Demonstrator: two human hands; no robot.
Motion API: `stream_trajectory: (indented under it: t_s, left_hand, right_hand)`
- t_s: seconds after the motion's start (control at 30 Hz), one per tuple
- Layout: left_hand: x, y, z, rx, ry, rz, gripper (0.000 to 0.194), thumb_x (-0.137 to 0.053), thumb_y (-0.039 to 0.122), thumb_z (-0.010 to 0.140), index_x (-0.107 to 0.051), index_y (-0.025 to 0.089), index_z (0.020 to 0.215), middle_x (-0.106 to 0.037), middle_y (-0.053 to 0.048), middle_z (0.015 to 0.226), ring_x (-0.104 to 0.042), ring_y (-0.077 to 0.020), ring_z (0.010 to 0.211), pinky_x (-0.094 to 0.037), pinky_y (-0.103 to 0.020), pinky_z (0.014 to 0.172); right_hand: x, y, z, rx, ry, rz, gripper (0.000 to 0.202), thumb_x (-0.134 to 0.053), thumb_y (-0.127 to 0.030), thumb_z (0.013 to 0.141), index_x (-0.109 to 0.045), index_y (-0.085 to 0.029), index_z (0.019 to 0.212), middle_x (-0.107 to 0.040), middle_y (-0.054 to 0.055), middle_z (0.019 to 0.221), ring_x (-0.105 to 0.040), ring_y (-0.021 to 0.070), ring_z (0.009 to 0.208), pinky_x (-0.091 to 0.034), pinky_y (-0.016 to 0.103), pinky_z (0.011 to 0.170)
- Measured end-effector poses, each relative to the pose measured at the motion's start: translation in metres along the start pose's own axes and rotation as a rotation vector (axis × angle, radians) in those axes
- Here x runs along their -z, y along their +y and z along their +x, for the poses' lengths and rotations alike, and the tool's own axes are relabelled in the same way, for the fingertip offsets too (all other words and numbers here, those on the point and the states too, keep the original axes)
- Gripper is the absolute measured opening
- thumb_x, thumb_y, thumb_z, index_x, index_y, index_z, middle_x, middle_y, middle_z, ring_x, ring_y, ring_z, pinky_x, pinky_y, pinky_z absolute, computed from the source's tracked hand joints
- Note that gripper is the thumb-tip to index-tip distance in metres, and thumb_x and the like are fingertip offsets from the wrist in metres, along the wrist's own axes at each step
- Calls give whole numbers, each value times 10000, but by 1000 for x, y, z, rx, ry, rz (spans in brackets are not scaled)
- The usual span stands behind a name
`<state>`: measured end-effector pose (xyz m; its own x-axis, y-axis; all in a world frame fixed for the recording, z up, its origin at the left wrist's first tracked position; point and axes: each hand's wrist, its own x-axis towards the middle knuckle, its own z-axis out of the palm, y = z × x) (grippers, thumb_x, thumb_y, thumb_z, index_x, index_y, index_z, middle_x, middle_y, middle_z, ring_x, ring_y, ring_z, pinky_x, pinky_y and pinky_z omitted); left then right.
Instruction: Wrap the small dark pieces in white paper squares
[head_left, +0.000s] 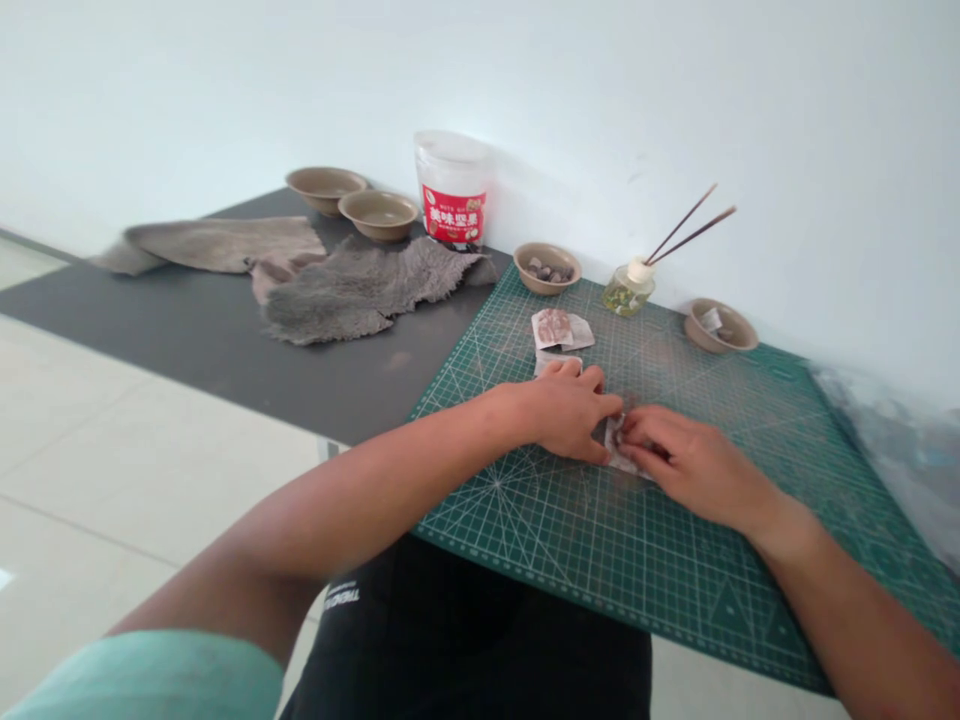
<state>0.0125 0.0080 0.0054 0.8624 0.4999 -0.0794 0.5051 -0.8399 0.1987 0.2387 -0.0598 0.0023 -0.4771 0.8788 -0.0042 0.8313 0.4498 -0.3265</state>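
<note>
Small pale papery packet with dark marks (619, 458) lies on the mat between my two hands; the fingers of my right hand (667, 450) pinch its edge; the thumb and forefinger of my left hand (566, 410) reach to its other side, and whether they grip or only steady it I cannot tell.

I judge this piece to be partway through handling, since it looks bunched rather than flat; my own fingers hide most of it, so what is finished inside I cannot say; just beyond my left hand lie a pale square with reddish-brown print (553, 326), a plain whitish sheet (580, 334) beside it and a pale flat piece (556, 364) partly covered by my fingers; perhaps these remain to be done, though nothing shows it for certain.

Beneath everything spreads a green gridded cutting mat (570, 540) on the dark grey bench (187, 310); at its far edge stand a tan round bowl of dark chunks (549, 289), a squat glass bottle with two dark sticks (628, 292), and a tan round bowl holding a small pale item (712, 344); the bottle stands between those bowls and could get in the way of a reach; crumpled clear plastic (892, 440) crowds the right; a grey fuzzy cloth (360, 290) lies leftward.
</note>
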Motion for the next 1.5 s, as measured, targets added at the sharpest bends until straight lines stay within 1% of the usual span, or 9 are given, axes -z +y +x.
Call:
stream_trajectory:
  t_s: [0.37, 0.5, 0.67, 0.8, 0.9, 1.07, 1.23, 1.37, 1.5]
  left_hand:
    - [0, -1, 0, 12, 4, -23, 592, -573, 637, 842, -553, 290, 1322, -499, -119, 1331, -460, -376, 1193, -368, -515, 994]
    - [0, 0, 0, 5, -14, -26, 596, -574, 633, 843, -551, 286, 1327, -499, -123, 1329, -461, -369, 1191, -362, -512, 999]
    - [1, 0, -1, 9, -3, -29, 593, -575, 615, 846, -542, 288, 1340, -500, -126, 1336, -458, -374, 1186, -359, -517, 989]
    - [1, 1, -1, 3, -18, -22, 575, -571, 613, 850, -557, 280, 1319, -503, -128, 1334, -458, -372, 1183, -359, -512, 988]
    - [0, 1, -1, 14, -7, -21, 566, -570, 614, 851, -559, 279, 1307, -499, -127, 1342, -458, -376, 1185, -346, -521, 998]
    - [1, 2, -2, 1, -19, -20, 568, -560, 603, 863, -550, 279, 1329, -492, -139, 1351, -459, -386, 1185, -346, -534, 994]
    - [2, 2, -2, 12, -20, -9, 568, -562, 600, 865, -542, 291, 1341, -485, -129, 1356, -459, -378, 1186, -350, -523, 998]
    - [2, 2, -2, -5, -27, -3, 580, -553, 611, 869, -544, 279, 1344, -490, -134, 1346, -461, -376, 1182, -353, -520, 998]
    - [1, 1, -2, -6, -10, 9, 556, -552, 607, 871, -557, 272, 1315, -496, -133, 1335, -468, -375, 1172, -365, -515, 987]
  right_hand:
    - [5, -2, -1, -55, -6, -30, 88, -567, -279, 944, -608, -241, 876, -678, 16, 897, -623, 185, 762, -443, 313, 680]
    - [7, -1, -3, 24, -167, 46, 126, -583, -305, 942, -616, -243, 837, -687, 10, 901, -629, 178, 782, -458, 302, 684]
    - [5, 3, -1, -68, 31, -32, 88, -570, -278, 940, -626, -235, 888, -687, 31, 941, -633, 196, 806, -462, 334, 718]
    - [5, 2, -1, 36, -170, 87, 122, -586, -304, 938, -618, -242, 838, -682, 19, 923, -631, 187, 808, -477, 323, 716]
    - [5, 1, 1, -5, 10, 63, 106, -557, -274, 947, -608, -234, 863, -676, 37, 956, -626, 195, 822, -472, 338, 731]
    - [8, 1, 0, 3, -167, 84, 112, -584, -289, 940, -617, -239, 846, -657, 11, 883, -615, 175, 777, -458, 311, 691]
    - [7, 2, 1, -81, 18, -14, 84, -567, -274, 944, -611, -230, 887, -657, 25, 918, -611, 191, 801, -449, 332, 716]
    - [8, 0, 0, 22, -170, 75, 120, -580, -302, 946, -618, -239, 851, -669, 12, 893, -616, 178, 785, -459, 313, 700]
    - [7, -3, 2, 4, -14, 60, 103, -564, -276, 949, -610, -233, 866, -682, 29, 944, -626, 187, 823, -463, 327, 736]
